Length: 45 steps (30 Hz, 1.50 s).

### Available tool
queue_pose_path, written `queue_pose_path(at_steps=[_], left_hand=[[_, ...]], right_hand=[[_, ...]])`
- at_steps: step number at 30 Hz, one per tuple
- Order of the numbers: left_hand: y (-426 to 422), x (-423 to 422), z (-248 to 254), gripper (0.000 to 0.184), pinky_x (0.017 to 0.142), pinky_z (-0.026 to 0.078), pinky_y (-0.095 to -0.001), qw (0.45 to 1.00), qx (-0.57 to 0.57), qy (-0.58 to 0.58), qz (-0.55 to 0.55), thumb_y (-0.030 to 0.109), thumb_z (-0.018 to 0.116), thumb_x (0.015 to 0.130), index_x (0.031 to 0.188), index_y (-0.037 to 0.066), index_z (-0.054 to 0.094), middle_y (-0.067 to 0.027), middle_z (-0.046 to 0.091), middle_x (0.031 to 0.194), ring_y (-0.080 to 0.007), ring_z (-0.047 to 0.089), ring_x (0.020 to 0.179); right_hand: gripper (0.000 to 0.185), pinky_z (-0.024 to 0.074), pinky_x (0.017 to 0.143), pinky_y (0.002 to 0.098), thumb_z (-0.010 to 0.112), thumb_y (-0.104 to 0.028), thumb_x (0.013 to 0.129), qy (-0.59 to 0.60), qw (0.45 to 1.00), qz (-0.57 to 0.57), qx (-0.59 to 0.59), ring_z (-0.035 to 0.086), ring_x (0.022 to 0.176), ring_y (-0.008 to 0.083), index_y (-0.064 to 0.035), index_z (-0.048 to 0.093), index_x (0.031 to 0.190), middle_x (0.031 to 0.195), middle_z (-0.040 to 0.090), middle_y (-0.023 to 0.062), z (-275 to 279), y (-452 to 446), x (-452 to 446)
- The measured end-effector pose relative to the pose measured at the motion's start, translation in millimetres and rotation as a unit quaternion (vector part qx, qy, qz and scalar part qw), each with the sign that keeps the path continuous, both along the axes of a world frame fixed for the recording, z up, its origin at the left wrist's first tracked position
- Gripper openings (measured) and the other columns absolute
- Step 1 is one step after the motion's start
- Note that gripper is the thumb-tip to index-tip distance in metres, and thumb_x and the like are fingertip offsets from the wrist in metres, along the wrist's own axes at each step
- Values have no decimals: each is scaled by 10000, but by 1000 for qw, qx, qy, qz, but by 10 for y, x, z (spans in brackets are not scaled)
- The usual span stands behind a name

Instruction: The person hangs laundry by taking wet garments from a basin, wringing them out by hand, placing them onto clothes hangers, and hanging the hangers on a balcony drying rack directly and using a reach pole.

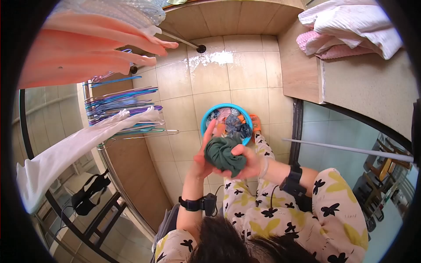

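A bunched dark green cloth (pixel 224 154), perhaps a garment, is held up in front of my body, above the near rim of a blue basin (pixel 204 117). My right hand (pixel 251 163) is wrapped around its right side, thumb on top. Against the cloth's left side rests my left hand (pixel 202 158), its fingers stretched out and pointing away from me. Inside the basin lies a pile of mixed laundry (pixel 232 122) in blue, pink and orange tones. The green cloth hides part of the basin's near edge.
Several hangers (pixel 123 103) hang on a rack at left, near a white garment (pixel 87 147) and a peach garment (pixel 87 48). Pink and white clothes (pixel 351 28) lie on a counter at right. An orange slipper (pixel 256 122) stands beside the basin on the tiled floor (pixel 210 79).
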<state>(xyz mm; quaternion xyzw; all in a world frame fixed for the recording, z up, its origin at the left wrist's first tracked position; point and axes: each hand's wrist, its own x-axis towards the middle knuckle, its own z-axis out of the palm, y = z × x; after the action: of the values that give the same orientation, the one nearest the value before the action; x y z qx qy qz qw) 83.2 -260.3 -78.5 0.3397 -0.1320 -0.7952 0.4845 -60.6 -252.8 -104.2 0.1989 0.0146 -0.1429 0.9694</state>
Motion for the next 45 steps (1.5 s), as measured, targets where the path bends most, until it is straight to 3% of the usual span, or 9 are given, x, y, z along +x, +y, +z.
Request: queue_pose_path(at_steps=[4, 9, 12, 17, 21, 28, 35, 41, 45], left_hand=[[42, -89, 249, 855, 952, 370, -532, 982, -38, 186, -11, 520, 717, 654, 1272, 48, 362, -286, 377, 1266, -420, 489, 1064], [-130, 270, 568, 258, 797, 461, -584, 968, -213, 105, -83, 360, 639, 797, 833, 125, 540, -59, 454, 808, -342, 503, 813], [-365, 358, 730, 316, 852, 432, -580, 967, -227, 42, -106, 343, 614, 822, 702, 86, 476, -52, 439, 699, -308, 511, 787], [-679, 537, 256, 433, 841, 461, -503, 980, -125, -105, -113, 389, 482, 903, 612, 91, 362, -69, 424, 666, -239, 521, 746], [-1198, 447, -241, 464, 510, 423, -301, 955, 64, -285, -52, 308, 499, 900, 528, 49, 398, -46, 411, 491, -173, 506, 493], [-1827, 551, -849, 417, 483, 441, -337, 831, -27, -556, -18, 264, 522, 854, 532, 1, 489, -107, 525, 494, -207, 563, 467], [-2235, 655, -1416, 370, 625, 473, -409, 661, -107, -741, 39, 260, 486, 838, 647, -15, 644, -196, 606, 605, -336, 611, 585], [-2073, 743, -1640, 530, 644, 466, -413, 755, 21, -653, 54, 399, 447, 869, 631, -37, 632, -205, 614, 622, -314, 624, 654], [-1326, 636, -1229, 459, 593, 485, -360, 902, 206, -375, 51, 494, 472, 876, 954, 44, 520, -106, 589, 928, -195, 591, 746]], right_hand=[[617, 536, 690, 378, 603, -358, 798, -50, 993, -79, 69, 500, 1100, 353, -69, 370, 1290, 1254, 424, 231, 697, -29, 155], [641, 530, 721, 390, 646, -360, 804, -117, 986, -61, 99, 373, 1215, 388, -117, 331, 1306, 1339, 340, 205, 816, 133, 198], [430, 358, 494, 202, 651, -248, 819, -94, 994, -54, 14, 498, 812, 176, -56, 445, 1144, 1080, 496, 153, 977, -153, 189], [240, 268, 396, 209, 676, -125, 747, 164, 952, 132, -222, 403, 487, 66, -44, 524, 914, 660, 467, -11, 563, -628, 368], [165, 332, 401, 251, 674, -115, 668, 469, 758, 165, -423, 461, 479, 90, -44, 540, 734, 559, 489, 1, 70, -1025, 654], [304, 486, 666, 384, 628, -288, 705, 662, 382, 73, -640, 622, 720, 335, -13, 622, 835, 737, 634, 201, -792, -1562, 1145], [439, 477, 758, 412, 519, -408, 803, 678, 346, 65, -646, 597, 883, 387, 6, 628, 901, 901, 630, 229, -1072, -1889, 1315], [582, 489, 759, 396, 678, -442, 666, 676, 379, 126, -619, 601, 892, 379, 28, 579, 995, 964, 613, 243, -993, -1786, 1124], [771, 520, 614, 306, 772, -192, 622, 659, 454, 83, -594, 602, 773, 244, -11, 369, 1254, 1126, 487, 138, -914, -1560, 724]])
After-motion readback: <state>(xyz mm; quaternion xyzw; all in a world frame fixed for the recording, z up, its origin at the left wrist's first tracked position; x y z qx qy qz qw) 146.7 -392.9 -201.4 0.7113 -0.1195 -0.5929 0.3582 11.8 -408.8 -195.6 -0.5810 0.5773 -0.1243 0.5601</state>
